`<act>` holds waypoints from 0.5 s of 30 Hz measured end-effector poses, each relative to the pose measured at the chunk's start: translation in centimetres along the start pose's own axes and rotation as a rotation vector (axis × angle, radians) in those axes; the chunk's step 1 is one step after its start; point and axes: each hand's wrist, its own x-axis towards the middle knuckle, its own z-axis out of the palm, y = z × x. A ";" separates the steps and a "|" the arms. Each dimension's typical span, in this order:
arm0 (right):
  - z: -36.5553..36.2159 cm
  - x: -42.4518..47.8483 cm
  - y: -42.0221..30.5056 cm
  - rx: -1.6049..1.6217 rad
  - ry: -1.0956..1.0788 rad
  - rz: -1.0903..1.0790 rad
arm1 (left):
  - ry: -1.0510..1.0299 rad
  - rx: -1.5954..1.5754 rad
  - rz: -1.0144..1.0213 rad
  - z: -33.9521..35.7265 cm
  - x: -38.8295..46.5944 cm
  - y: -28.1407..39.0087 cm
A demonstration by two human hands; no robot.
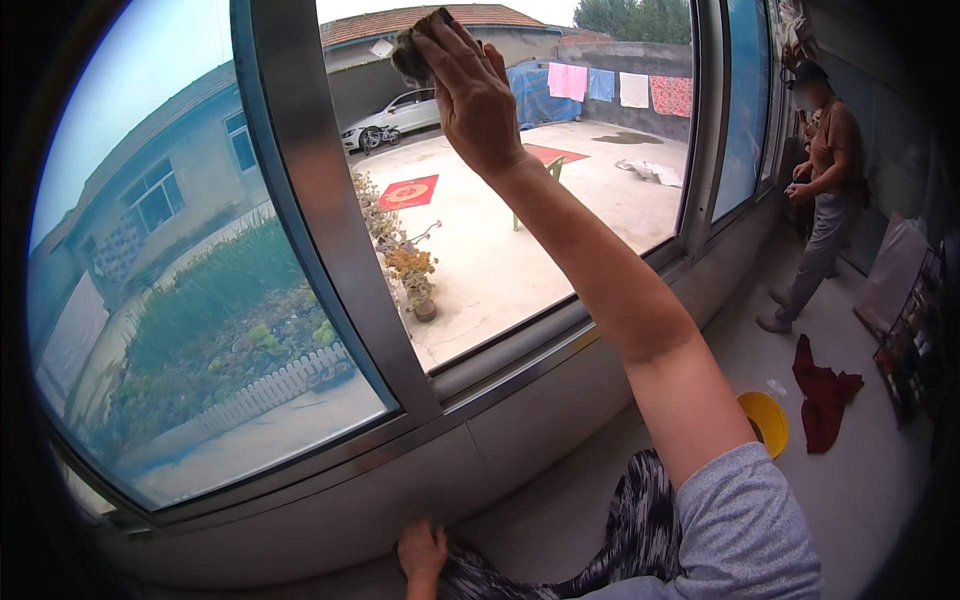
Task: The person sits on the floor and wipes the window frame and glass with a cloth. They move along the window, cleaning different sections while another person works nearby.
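My right hand [480, 97] is raised high in front of the window, its fingers pressed over a dark, crumpled cloth [414, 54]. Cloth and hand are near the top of the middle window pane [480, 262], next to the metal frame post [337, 187]. My left hand [421, 551] is low, by the wall under the sill and beside my patterned trouser leg. Its fingers look bent; whether it holds anything cannot be told. The metal window sill [517, 379] runs below the pane. Left of the post stands a blue-tinted pane [187, 300].
A yellow basin [766, 424] stands on the floor at my right, partly behind my arm. A dark red garment [823, 397] lies beyond it. Another person [832, 150] stands farther along the windows. Items with a light cover [896, 262] stand at the far right.
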 end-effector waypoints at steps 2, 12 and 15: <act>-2.5 -6.2 -3.2 -0.008 -0.155 0.061 | 0.024 0.008 0.027 -0.4 -0.3 0.0; -11.9 -26.1 -9.2 -0.026 -0.580 0.213 | 0.089 -0.033 0.104 -0.3 0.5 1.1; -9.1 -19.1 -6.2 0.014 -0.431 0.195 | 0.102 -0.008 0.121 -0.2 0.6 0.8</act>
